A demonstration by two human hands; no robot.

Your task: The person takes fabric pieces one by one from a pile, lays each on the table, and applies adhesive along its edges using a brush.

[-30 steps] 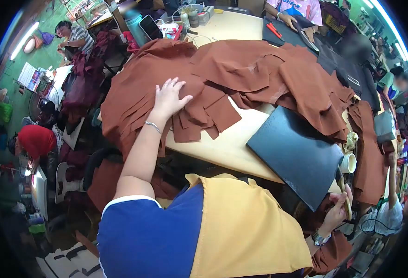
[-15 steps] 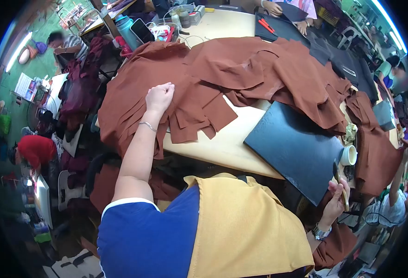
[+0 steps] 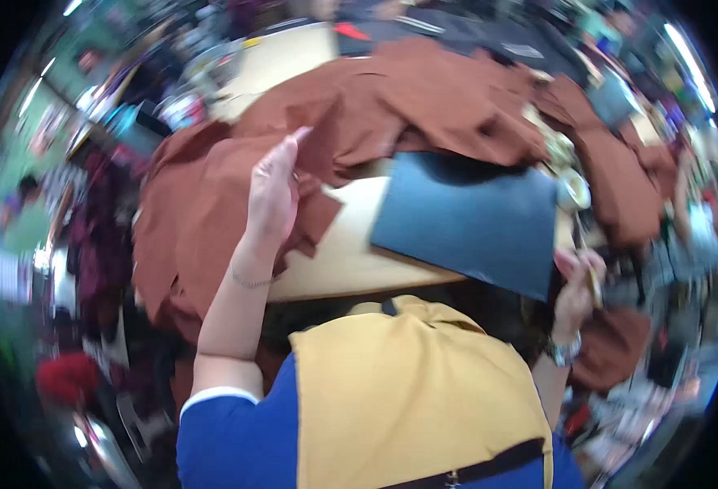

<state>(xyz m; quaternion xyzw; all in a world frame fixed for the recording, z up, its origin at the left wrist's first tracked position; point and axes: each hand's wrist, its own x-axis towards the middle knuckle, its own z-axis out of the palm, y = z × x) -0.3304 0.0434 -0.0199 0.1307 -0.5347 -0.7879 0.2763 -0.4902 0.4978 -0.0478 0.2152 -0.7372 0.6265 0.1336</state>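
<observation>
My left hand (image 3: 273, 194) is over the pile of reddish-brown cloth (image 3: 212, 191), fingers stretched forward, with nothing seen in them. At the right, my right hand (image 3: 575, 285) closes around a slim tan-handled tool (image 3: 594, 287), which is blurred. That hand is beside the lower right corner of a dark, smooth board (image 3: 465, 224), which lies tilted across the table edge. Just beyond the hand stands a small white cup (image 3: 573, 192), near a crumpled pale-green thing (image 3: 560, 150).
The pale table (image 3: 334, 275) shows between cloth and board. More brown cloth (image 3: 607, 171) hangs over the right side. Dark cloth (image 3: 473, 37) lies at the far side. At the left, a person in red (image 3: 70, 379) bends down.
The view has swung, shifting the table leftward, and is now blurred. My left hand has gone from a loose fist to outstretched fingers. My right hand keeps hold of the tool.
</observation>
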